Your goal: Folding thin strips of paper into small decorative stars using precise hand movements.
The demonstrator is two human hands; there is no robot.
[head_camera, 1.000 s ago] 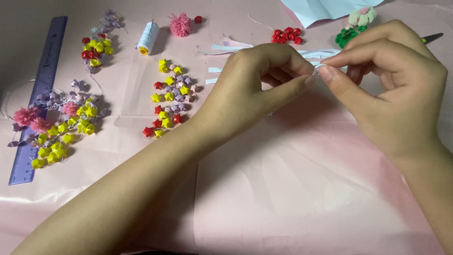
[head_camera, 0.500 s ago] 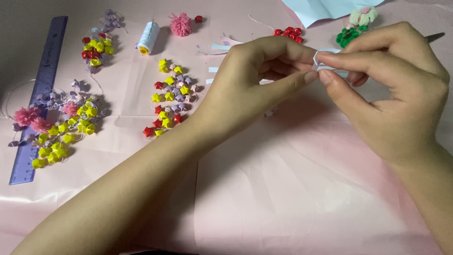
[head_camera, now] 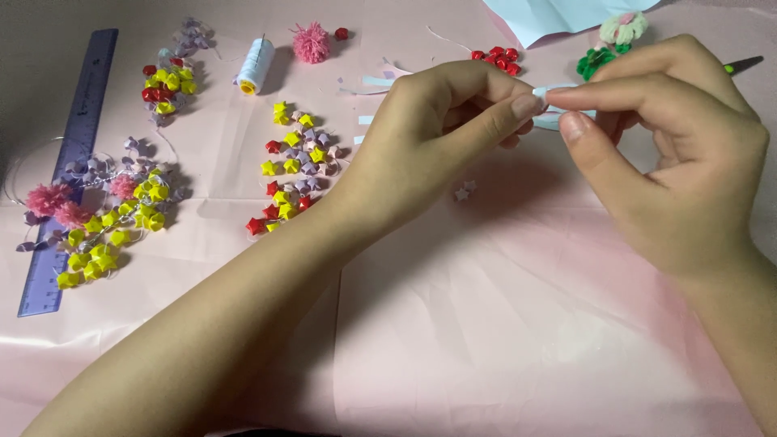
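Head | left hand (head_camera: pixel 441 133), right hand (head_camera: pixel 672 154) pinch paper strip (head_camera: pixel 554 103)

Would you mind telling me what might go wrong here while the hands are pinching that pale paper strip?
The pale paper strip is pinched between the left hand and right hand; a hard tug might tear or crease it. The left forearm lies close to the loose paper stars, so a sweep could scatter them.
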